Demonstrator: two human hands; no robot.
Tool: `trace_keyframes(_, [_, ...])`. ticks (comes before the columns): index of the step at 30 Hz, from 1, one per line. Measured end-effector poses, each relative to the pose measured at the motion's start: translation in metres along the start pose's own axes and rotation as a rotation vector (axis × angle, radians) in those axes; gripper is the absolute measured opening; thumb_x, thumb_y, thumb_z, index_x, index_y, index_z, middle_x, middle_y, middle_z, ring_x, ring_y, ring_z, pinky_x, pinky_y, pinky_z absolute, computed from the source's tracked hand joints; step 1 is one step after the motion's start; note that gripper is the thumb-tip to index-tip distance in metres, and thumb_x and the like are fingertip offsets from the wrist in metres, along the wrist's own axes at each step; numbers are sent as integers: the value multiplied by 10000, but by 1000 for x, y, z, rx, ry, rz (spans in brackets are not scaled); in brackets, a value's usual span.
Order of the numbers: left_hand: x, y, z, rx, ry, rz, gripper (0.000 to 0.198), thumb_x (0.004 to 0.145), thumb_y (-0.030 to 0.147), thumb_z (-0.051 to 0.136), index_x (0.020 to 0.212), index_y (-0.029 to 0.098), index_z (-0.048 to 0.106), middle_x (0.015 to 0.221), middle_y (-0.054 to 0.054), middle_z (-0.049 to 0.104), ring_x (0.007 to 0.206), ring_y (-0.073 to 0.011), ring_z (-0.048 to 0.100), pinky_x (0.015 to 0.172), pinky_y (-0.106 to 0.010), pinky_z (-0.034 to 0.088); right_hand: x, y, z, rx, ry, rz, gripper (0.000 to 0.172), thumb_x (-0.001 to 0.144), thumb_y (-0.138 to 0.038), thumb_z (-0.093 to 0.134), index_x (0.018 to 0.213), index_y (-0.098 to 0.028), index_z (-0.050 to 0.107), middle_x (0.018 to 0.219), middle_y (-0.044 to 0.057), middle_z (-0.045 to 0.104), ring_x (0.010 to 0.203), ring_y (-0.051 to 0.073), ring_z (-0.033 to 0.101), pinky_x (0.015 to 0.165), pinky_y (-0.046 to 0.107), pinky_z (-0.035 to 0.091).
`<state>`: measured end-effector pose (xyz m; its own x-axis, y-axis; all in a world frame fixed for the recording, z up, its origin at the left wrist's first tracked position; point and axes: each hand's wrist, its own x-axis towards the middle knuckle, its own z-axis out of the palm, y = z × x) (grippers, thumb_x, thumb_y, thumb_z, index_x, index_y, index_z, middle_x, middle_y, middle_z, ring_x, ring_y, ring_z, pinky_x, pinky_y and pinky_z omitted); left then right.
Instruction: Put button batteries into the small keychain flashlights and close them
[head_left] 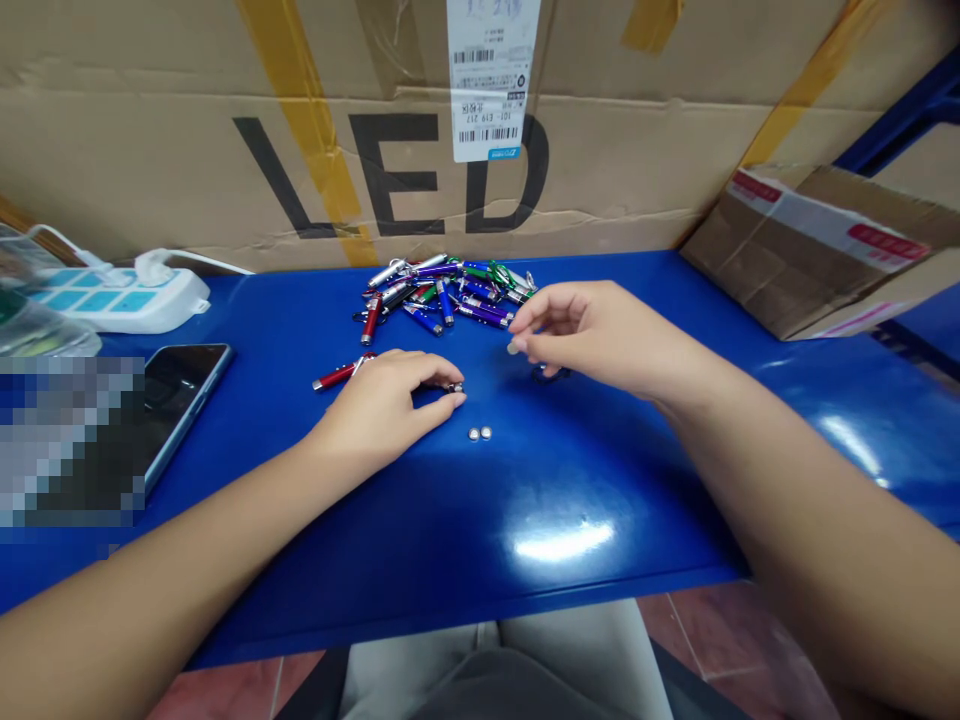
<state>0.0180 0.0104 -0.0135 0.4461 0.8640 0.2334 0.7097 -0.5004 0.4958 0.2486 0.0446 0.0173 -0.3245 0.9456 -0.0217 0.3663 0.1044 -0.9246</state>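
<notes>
My left hand (394, 405) rests on the blue table, thumb and fingers closed around a small dark piece with a shiny metal end (455, 387), mostly hidden by the fingers. A red mini flashlight (334, 376) pokes out behind that hand. Two silver button cells (480, 434) lie side by side just in front of its fingertips. Raised over the table, my right hand (574, 325) pinches a small, pale, round piece (513, 347) that looks like a button cell. Under it is a dark loop-shaped item (550, 374), partly covered.
A pile of coloured mini flashlights (442, 290) lies at the back, against a large cardboard box (615, 130). On the left are a phone (184, 400), a white power strip (161, 302) and a clear plastic item (37, 320). A smaller carton (795, 260) stands right.
</notes>
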Motion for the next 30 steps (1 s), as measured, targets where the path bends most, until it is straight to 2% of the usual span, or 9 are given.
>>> trace_keyframes(5, [19, 3, 2, 204, -92, 57, 249, 884, 337, 601, 1038, 193, 733, 1030, -76, 700, 988, -250, 627, 936, -416, 468, 9, 3, -16, -61, 119, 15, 162, 705, -35, 668, 805, -163, 673, 731, 21, 676, 619, 107, 622, 513, 200, 523])
trace_keyframes(11, [68, 54, 16, 262, -186, 165, 269, 905, 333, 564, 1033, 169, 735, 1035, -97, 709, 1002, -273, 635, 917, -400, 474, 14, 6, -28, 37, 187, 13, 160, 716, -41, 681, 805, -173, 668, 698, -5, 647, 578, 87, 594, 480, 187, 502])
trace_keyframes(15, [70, 57, -14, 245, -142, 154, 234, 899, 214, 525, 939, 190, 754, 971, -59, 742, 958, -247, 657, 896, -364, 461, 15, 8, -32, 86, 184, 14, 123, 734, -95, 718, 817, -180, 686, 725, 20, 666, 606, 111, 617, 493, 217, 507])
trace_keyframes(18, [59, 37, -46, 219, -16, -28, 149, 854, 257, 604, 868, 229, 750, 849, -14, 740, 818, -213, 663, 815, -322, 461, 15, 8, -33, 103, 182, -3, 123, 724, -139, 758, 819, -186, 695, 749, 33, 677, 606, 124, 621, 502, 241, 512])
trace_keyframes(20, [58, 29, -51, 232, 26, -117, 128, 839, 260, 619, 838, 220, 741, 786, -19, 730, 736, -197, 648, 757, -309, 458, 14, 6, -34, 129, 211, -30, 131, 712, -137, 765, 809, -185, 692, 748, 30, 673, 589, 113, 603, 497, 239, 507])
trace_keyframes(22, [67, 32, -37, 257, -16, -74, 164, 859, 273, 593, 884, 195, 736, 844, -42, 738, 771, -204, 653, 764, -318, 462, 14, 3, -36, 169, 260, -59, 130, 711, -126, 751, 804, -183, 681, 727, 19, 657, 588, 104, 591, 491, 225, 503])
trace_keyframes(25, [90, 55, 3, 334, -149, 45, 235, 887, 303, 555, 945, 157, 730, 953, -101, 731, 882, -257, 664, 784, -355, 482, 13, 0, -40, 227, 340, -60, 128, 717, -122, 729, 799, -183, 653, 710, 5, 634, 611, 102, 594, 489, 210, 500])
trace_keyframes(28, [113, 78, 35, 403, -180, 29, 271, 872, 319, 597, 952, 95, 726, 974, -185, 708, 943, -344, 665, 773, -414, 507, 14, -2, -44, 257, 376, -46, 130, 723, -122, 714, 804, -181, 632, 732, 2, 636, 614, 96, 594, 484, 202, 495])
trace_keyframes(30, [124, 84, 44, 403, -185, 9, 222, 840, 264, 629, 917, 80, 729, 945, -200, 708, 945, -368, 667, 763, -427, 512, 14, -2, -46, 260, 380, -45, 125, 728, -118, 702, 810, -175, 626, 736, 3, 635, 610, 90, 587, 480, 195, 491])
